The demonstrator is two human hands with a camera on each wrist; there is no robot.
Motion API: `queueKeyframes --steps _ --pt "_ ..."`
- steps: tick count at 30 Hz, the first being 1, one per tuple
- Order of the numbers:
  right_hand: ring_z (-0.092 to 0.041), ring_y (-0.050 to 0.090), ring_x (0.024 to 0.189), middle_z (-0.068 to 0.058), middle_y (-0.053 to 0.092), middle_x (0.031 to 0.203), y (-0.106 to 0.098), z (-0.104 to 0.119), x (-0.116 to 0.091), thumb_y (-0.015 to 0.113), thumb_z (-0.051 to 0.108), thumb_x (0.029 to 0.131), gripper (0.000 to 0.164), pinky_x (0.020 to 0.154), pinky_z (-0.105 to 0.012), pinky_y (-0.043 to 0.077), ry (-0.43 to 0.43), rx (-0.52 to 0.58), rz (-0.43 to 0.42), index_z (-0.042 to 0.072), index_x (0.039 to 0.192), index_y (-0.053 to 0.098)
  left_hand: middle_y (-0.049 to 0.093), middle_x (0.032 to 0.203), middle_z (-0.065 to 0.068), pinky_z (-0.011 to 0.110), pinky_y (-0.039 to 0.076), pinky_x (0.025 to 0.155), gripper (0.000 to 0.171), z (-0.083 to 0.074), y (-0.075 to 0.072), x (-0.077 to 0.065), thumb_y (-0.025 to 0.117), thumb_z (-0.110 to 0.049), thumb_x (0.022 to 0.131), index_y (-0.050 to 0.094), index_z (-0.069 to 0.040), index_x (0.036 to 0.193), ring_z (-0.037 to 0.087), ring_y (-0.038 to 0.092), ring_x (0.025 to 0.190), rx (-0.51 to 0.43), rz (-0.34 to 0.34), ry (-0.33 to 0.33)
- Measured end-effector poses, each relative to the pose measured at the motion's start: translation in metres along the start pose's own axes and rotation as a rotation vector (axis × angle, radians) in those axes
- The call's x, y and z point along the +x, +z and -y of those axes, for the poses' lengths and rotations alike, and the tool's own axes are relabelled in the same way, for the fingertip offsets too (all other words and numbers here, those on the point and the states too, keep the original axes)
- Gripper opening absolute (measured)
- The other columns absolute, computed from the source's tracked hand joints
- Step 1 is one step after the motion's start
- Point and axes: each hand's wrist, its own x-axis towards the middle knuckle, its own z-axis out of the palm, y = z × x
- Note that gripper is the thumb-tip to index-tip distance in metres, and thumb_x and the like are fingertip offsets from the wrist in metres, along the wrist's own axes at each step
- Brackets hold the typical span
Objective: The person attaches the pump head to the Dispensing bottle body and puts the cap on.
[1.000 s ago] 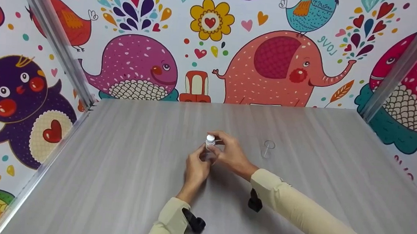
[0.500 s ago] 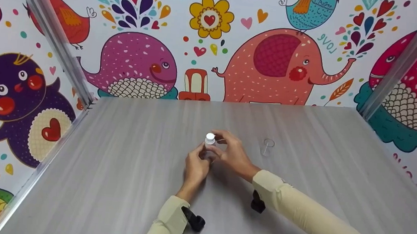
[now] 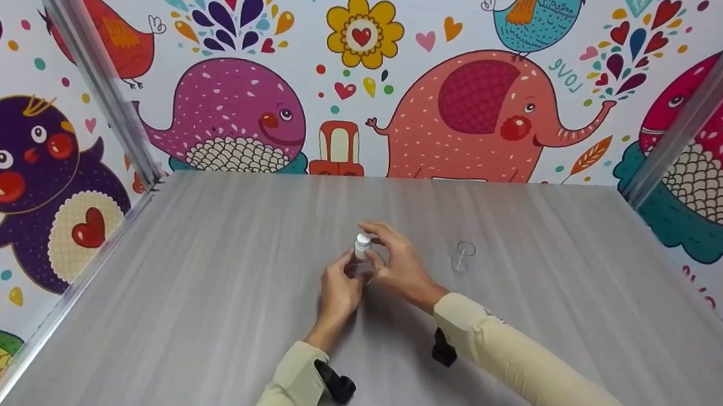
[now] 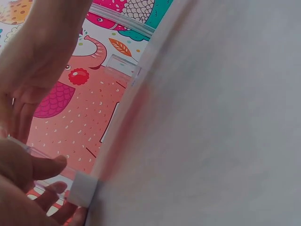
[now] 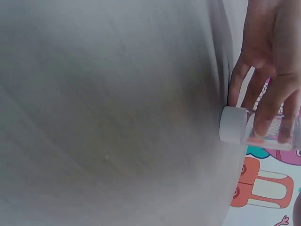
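A small clear bottle with white ends (image 3: 363, 249) is between my hands over the middle of the table. The left hand (image 3: 340, 288) grips its lower clear body, seen in the right wrist view with fingers curled round it. The white cap-like end (image 5: 232, 125) points down at the table there; contact cannot be told. A white top shows in the head view, where the right hand (image 3: 404, 271) pinches the upper part between thumb and fingers. In the left wrist view the right hand (image 4: 35, 56) comes from above, its fingertips partly hidden behind the left hand.
A clear, round-rimmed cup (image 3: 462, 256) stands on the grey table (image 3: 231, 296), to the right of both hands. Patterned walls (image 3: 344, 98) close off the back and sides. Metal posts (image 3: 98, 60) run up the back corners.
The right fingers shift on the bottle's upper end: drawn back about half a second ago, they now reach over it again. The left hand holds its place. The cup stays put.
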Motion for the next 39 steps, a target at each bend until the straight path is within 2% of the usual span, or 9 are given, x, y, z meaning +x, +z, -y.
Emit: queueKeyframes --steps 6,13,20,25,30,34,39 --pt "-0.027 0.064 0.12 -0.017 0.062 0.132 0.002 -0.002 0.001 0.059 -0.007 0.094 0.04 0.103 -0.038 0.051 -0.032 -0.008 0.009 0.001 0.134 0.059 0.076 0.106 0.013 0.044 0.055 0.084 0.048 0.0 0.001 0.0 0.076 -0.003 0.083 0.068 -0.01 0.13 0.028 0.07 0.099 0.01 -0.002 -0.003" --pt "-0.026 0.067 0.108 -0.015 0.067 0.116 0.0 -0.005 0.004 0.066 0.002 0.093 0.033 0.095 -0.035 0.056 -0.06 -0.033 -0.005 -0.001 0.126 0.062 0.075 0.111 0.017 0.043 0.056 0.086 0.052 -0.001 0.001 -0.001 0.073 0.002 0.084 0.061 0.0 0.135 0.03 0.071 0.102 -0.043 0.016 -0.006" --pt "-0.027 0.068 0.1 -0.015 0.066 0.11 -0.001 -0.006 0.008 0.07 0.004 0.091 0.031 0.09 -0.044 0.057 -0.052 -0.005 0.008 -0.002 0.12 0.062 0.075 0.111 0.018 0.044 0.055 0.09 0.054 0.0 0.001 -0.001 0.075 0.0 0.083 0.06 0.001 0.135 0.03 0.071 0.104 -0.028 0.0 -0.016" --pt "-0.027 0.068 0.098 -0.014 0.067 0.107 -0.001 -0.005 0.01 0.073 0.005 0.089 0.029 0.088 -0.046 0.057 -0.053 -0.018 0.001 -0.001 0.116 0.063 0.075 0.111 0.016 0.043 0.056 0.089 0.052 0.0 0.0 0.0 0.073 0.001 0.084 0.062 -0.001 0.135 0.029 0.071 0.104 -0.027 0.009 -0.01" --pt "-0.028 0.066 0.104 -0.015 0.066 0.113 -0.001 0.002 0.013 0.078 0.014 0.087 0.04 0.093 -0.044 0.055 0.005 -0.056 0.014 -0.001 0.121 0.062 0.076 0.106 0.016 0.042 0.057 0.083 0.043 0.001 0.0 0.001 0.07 0.006 0.081 0.07 -0.002 0.123 0.028 0.073 0.098 -0.022 0.002 -0.022" --pt "-0.029 0.062 0.112 -0.015 0.063 0.124 0.0 0.007 0.013 0.075 0.017 0.089 0.045 0.099 -0.047 0.052 0.043 -0.074 0.028 0.003 0.129 0.06 0.077 0.101 0.016 0.041 0.057 0.081 0.033 0.002 0.0 0.001 0.069 0.006 0.079 0.074 -0.003 0.111 0.027 0.073 0.093 -0.007 0.001 0.0" --pt "-0.029 0.059 0.118 -0.014 0.062 0.131 0.003 0.007 0.01 0.066 0.006 0.09 0.041 0.103 -0.051 0.048 0.015 -0.066 0.036 0.003 0.131 0.061 0.076 0.106 0.019 0.04 0.058 0.08 0.041 0.003 -0.001 0.001 0.066 0.007 0.082 0.069 0.0 0.123 0.03 0.073 0.096 -0.047 0.005 0.063"
